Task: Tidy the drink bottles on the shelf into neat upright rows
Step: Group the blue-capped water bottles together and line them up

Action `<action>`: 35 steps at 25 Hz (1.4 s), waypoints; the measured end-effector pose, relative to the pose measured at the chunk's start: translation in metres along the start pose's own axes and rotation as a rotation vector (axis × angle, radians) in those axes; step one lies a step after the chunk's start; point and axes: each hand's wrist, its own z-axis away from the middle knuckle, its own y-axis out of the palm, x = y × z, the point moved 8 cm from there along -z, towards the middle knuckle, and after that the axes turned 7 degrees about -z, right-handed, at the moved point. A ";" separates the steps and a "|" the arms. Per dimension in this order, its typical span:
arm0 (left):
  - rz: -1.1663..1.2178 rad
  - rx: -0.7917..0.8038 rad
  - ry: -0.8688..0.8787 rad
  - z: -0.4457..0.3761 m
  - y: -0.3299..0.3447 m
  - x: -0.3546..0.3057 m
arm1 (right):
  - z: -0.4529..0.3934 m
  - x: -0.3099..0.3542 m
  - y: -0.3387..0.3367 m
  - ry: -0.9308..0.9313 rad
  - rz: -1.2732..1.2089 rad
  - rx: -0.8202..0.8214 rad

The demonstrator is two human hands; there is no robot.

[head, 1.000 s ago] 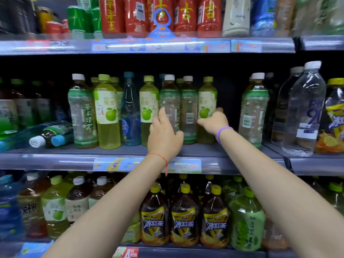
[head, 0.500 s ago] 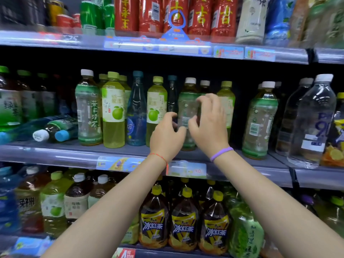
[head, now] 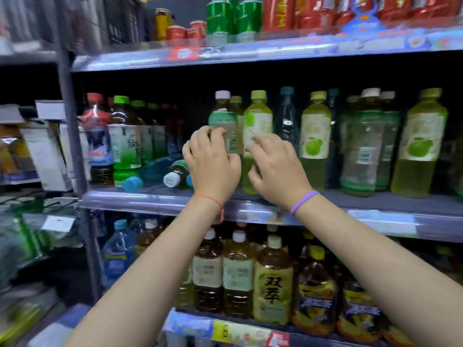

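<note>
On the middle shelf (head: pixel 140 200) drink bottles stand in rows. My left hand (head: pixel 213 164) curls its fingers round a white-capped pale green tea bottle (head: pixel 222 113). Right beside it, my right hand (head: pixel 278 169) has fingers and thumb curled on a yellow-green apple drink bottle (head: pixel 258 116). Left of my hands two bottles lie on their sides, caps toward me: a blue-capped one (head: pixel 150 171) and a white-capped one (head: pixel 176 172). More apple drink bottles (head: pixel 315 136) and clear green bottles (head: pixel 363 146) stand upright to the right.
A grey upright post (head: pixel 71 136) bounds the shelf at the left, with boxes (head: pixel 47 156) beyond it. Cans and red bottles (head: pixel 275 11) fill the shelf above. Large tea bottles (head: pixel 273 281) stand on the shelf below.
Both hands have moved left along the shelf, away from the white-capped bottles in the middle, onto the white-capped tea bottle and the apple bottle. The view swung left and is blurred.
</note>
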 end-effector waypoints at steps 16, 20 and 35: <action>-0.156 0.887 0.337 -0.014 0.049 0.104 | -0.062 0.066 0.115 -0.221 0.826 0.789; -0.055 0.926 0.311 -0.012 0.050 0.095 | -0.053 0.055 0.112 -0.238 0.813 0.751; -0.151 0.762 0.179 -0.021 0.028 0.101 | -0.042 0.088 0.089 -0.341 0.275 0.412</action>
